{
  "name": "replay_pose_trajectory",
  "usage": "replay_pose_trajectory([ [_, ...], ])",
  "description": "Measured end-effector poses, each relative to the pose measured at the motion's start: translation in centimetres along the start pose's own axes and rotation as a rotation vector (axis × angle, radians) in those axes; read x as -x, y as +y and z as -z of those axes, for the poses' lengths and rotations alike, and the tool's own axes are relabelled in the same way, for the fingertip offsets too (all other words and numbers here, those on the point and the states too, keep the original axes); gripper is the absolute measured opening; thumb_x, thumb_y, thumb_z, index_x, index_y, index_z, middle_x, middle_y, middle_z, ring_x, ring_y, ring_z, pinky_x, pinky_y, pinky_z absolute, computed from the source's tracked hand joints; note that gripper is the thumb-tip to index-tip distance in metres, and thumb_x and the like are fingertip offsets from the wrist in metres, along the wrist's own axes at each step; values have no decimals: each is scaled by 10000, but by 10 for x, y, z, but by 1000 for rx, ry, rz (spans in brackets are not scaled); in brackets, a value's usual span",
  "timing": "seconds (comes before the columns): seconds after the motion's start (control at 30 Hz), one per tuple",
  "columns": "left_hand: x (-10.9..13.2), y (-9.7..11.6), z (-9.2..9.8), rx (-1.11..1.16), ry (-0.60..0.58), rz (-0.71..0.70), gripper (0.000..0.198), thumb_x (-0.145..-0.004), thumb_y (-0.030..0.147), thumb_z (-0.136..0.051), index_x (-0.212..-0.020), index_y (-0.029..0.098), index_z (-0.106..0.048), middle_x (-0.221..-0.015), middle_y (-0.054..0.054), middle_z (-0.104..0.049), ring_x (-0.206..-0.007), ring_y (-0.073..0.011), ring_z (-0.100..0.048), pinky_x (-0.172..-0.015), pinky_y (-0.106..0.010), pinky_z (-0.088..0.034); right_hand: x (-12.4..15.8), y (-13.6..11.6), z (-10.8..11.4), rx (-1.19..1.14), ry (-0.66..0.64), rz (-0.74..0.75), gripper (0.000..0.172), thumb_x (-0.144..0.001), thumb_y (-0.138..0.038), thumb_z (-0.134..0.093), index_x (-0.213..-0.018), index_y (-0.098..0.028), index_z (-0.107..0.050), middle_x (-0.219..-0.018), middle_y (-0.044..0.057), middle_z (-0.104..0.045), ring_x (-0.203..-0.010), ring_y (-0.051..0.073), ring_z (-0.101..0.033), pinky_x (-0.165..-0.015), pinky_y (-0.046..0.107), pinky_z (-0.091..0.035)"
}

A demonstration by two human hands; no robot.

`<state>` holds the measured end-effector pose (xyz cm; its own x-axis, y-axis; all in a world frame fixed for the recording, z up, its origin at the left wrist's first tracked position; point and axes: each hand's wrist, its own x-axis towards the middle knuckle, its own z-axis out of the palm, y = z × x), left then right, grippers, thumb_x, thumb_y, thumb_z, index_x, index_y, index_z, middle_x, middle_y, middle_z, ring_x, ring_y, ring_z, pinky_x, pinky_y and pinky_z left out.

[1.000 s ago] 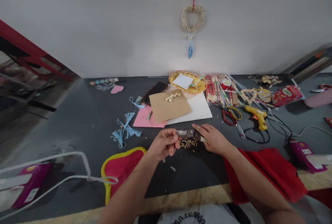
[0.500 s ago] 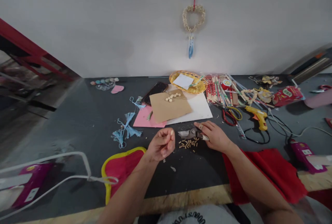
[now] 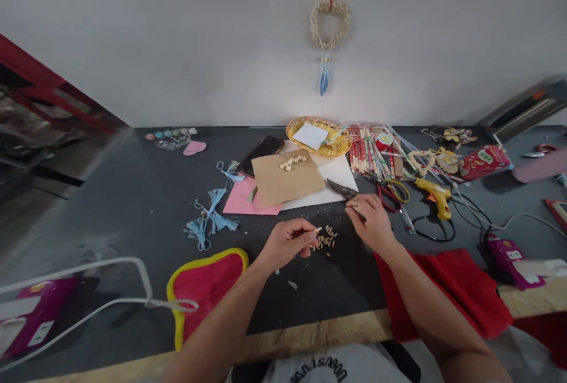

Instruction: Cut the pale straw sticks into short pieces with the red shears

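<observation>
My left hand (image 3: 290, 241) pinches a small pale wooden stick (image 3: 318, 230) between thumb and fingertips, over the dark table. Just beneath and beside it lies a loose pile of short cut wooden pieces (image 3: 328, 241). To the right, my right hand (image 3: 371, 220) is closed around the handles of pruning shears (image 3: 341, 188). Their dark blades point up and left over the edge of the white paper (image 3: 343, 176); the fingers hide most of the handles. A brown card (image 3: 287, 185) bearing a row of small pale pieces (image 3: 292, 162) lies beyond both hands.
Blue tassels (image 3: 212, 217) lie at left, near a pink and yellow cloth (image 3: 206, 285). On the right are a yellow glue gun (image 3: 436, 197) with its cord, red-handled scissors (image 3: 390, 200) and a red cloth (image 3: 456, 288). A wicker basket (image 3: 290, 129) stands by the wall.
My left hand has moved right, toward the cut pieces, and the stick now shows in its fingertips. The shears in my right hand have lifted away from the pile, blades turned upward.
</observation>
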<state>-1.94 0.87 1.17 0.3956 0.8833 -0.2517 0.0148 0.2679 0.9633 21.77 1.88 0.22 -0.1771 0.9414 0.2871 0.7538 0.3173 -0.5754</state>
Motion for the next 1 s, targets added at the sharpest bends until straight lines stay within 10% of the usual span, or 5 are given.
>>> replay_pose_trajectory([
  [0.27, -1, -7, -6, -354, -25, 15, 118, -800, 246, -608, -768, 169, -690, -645, -1, -668, -501, -110, -617, -496, -185, -438, 16, -29, -23, -749, -499, -211, 346, -919, -483, -477, -822, -163, -566, -676, -31, -523, -592, 92, -461, -545, 207, -364],
  [0.87, 2, -6, -12, -239, -64, -51, 179, -813, 263, -564, -695, 151, -638, -567, 4, -635, -481, -96, -592, -520, -196, -450, 17, -23, -31, -1001, -495, -157, 342, -904, -482, -517, -738, -184, -538, -646, -29, -525, -540, 86, -443, -530, 220, -374],
  [1.0, -3, -7, -6, -22, 39, -43, 216, -776, 354, -652, -761, 138, -654, -642, -17, -680, -450, -81, -562, -477, -195, -437, 12, -14, -26, -679, -346, -42, 237, -929, -367, -507, -792, -188, -578, -720, -1, -581, -643, 117, -527, -622, 248, -435],
])
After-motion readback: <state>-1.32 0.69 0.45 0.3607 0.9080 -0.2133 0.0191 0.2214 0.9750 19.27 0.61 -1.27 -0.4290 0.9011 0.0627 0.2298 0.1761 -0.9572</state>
